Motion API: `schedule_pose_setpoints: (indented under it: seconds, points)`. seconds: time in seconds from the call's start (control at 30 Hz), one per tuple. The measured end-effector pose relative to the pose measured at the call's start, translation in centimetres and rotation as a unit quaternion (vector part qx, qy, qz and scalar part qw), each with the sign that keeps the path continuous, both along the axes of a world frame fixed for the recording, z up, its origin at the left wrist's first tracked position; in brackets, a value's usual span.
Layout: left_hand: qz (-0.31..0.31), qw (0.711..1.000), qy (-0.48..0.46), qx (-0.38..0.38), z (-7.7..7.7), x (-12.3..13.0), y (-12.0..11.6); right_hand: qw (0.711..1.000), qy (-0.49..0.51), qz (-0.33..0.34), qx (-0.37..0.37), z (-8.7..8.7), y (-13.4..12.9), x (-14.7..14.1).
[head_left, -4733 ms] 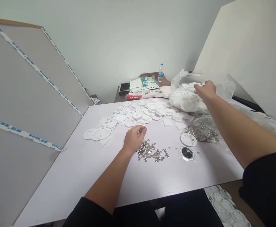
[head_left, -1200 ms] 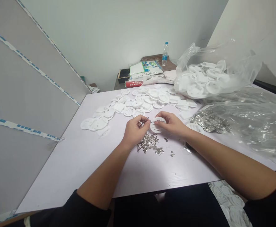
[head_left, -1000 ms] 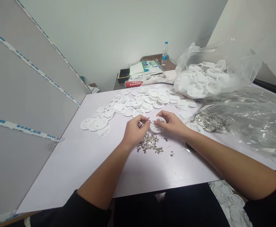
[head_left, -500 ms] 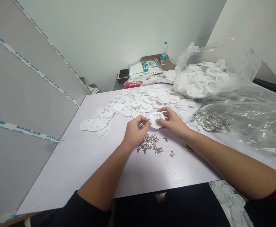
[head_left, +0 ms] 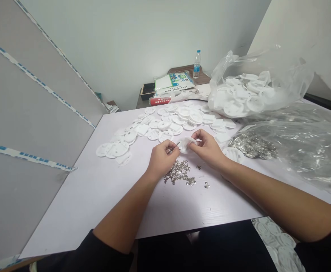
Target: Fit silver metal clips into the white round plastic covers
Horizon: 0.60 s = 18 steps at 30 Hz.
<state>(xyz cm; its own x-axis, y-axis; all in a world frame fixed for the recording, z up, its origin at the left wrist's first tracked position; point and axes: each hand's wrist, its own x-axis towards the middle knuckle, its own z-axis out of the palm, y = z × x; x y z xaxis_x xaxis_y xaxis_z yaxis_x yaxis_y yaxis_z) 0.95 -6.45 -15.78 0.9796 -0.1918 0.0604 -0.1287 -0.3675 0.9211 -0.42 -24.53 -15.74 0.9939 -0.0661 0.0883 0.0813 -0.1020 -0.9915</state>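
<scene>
A thin dark rod (head_left: 174, 147) is pinched in my left hand (head_left: 163, 156), its tip sticking out toward a round white plastic piece (head_left: 185, 145). Thumb and fingers of my right hand (head_left: 207, 148) grip that piece by its right side, and it is tilted. Below the hands lies a pile of small silver metal parts (head_left: 178, 170), with a few loose ones (head_left: 206, 184) to its right. Behind the hands, many round white pieces (head_left: 165, 124) spread over the table.
The table (head_left: 103, 196) meets a grey partition (head_left: 20, 113) at left. Clear bags hold white pieces (head_left: 247, 94) and metal parts (head_left: 253, 145) at right. A bottle (head_left: 197, 65) and a red package (head_left: 160, 101) stand or lie at the back. More white pieces (head_left: 277, 241) are below the table edge.
The white piece has turned from facing up to a steeper tilt in my right hand, whose fingers have shifted slightly. My left hand has barely moved.
</scene>
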Motion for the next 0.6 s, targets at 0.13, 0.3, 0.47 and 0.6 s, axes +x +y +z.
schedule_pose_setpoints:
  seconds: [0.13, 0.3, 0.47, 0.6]
  points:
    - [0.012, 1.0, 0.002, -0.012, -0.2, 0.2, 0.1, 0.999, -0.024, 0.016, 0.041, -0.2, 0.3, -0.2]
    - [0.02, 1.0, 0.01, -0.019, -0.5, 0.4, 0.2, 0.998, -0.061, 0.031, 0.002, 0.0, 0.7, -0.6]
    - [0.025, 1.0, 0.005, 0.006, -0.3, 0.3, 0.1, 0.995, -0.082, 0.044, -0.026, 0.3, 0.9, -1.0]
    - [0.003, 1.0, -0.002, 0.002, 0.0, 0.2, 0.2, 0.995, -0.085, 0.038, -0.038, 0.3, 1.0, -1.0]
